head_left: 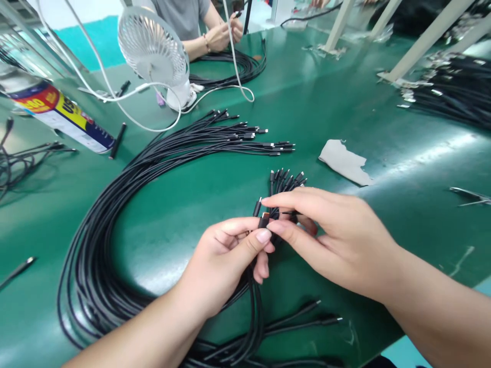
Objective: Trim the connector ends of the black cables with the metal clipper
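Observation:
A black USB cable plug [264, 220] with an orange-coloured mouth is pinched between the thumb and index finger of my left hand [230, 250]. More black cables hang down below that hand. My right hand [330, 230] has its thumb tip at the same plug, while its index fingertip touches the end of a second black plug [257, 207] just beyond. Its other fingers curl by a bunch of cable ends [286, 179], partly hidden behind the hand. A thick loop of black cables [92, 245] curves round on the left, its plugs [264, 140] fanned out further back.
A small white fan [153, 48] with a white cord and a spray can [61, 115] stand at the back left. A torn grey-white scrap [343, 161] lies right of centre, tweezers [470, 195] at the right edge. Across the green table [368, 102], another person's hands [222, 37] work over coiled cables.

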Available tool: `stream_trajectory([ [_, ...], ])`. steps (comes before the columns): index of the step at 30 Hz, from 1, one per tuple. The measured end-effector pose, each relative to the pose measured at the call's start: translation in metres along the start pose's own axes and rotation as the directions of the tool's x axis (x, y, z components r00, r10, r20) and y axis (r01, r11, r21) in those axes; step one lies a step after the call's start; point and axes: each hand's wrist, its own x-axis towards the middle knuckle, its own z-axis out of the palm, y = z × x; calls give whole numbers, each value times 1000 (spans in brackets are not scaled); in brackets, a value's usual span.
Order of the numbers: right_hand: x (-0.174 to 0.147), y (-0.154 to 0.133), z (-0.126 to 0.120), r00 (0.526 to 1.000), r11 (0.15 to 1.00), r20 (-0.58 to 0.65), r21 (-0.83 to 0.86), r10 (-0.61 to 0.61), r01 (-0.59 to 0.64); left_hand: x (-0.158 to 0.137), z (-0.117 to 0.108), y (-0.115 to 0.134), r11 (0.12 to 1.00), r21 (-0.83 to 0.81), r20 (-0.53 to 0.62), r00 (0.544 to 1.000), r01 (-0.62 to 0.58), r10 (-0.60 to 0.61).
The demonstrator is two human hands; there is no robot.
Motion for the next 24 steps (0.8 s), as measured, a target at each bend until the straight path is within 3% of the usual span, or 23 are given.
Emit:
stream_trajectory([
  [4,7,5,3,988,942,146,320,54,-99,1,1,0,996,64,21,998,54,-56],
  [6,10,7,5,982,916,179,384,51,-118,1,2,1,992,88,3,996,88,-88],
  [16,16,20,17,988,958,149,286,-33,-11,8,3,-5,990,140,-31,1000,2,2],
  [24,20,19,8,967,943,248,331,-65,-22,11,-5,-13,988,148,-12,999,-42,44],
])
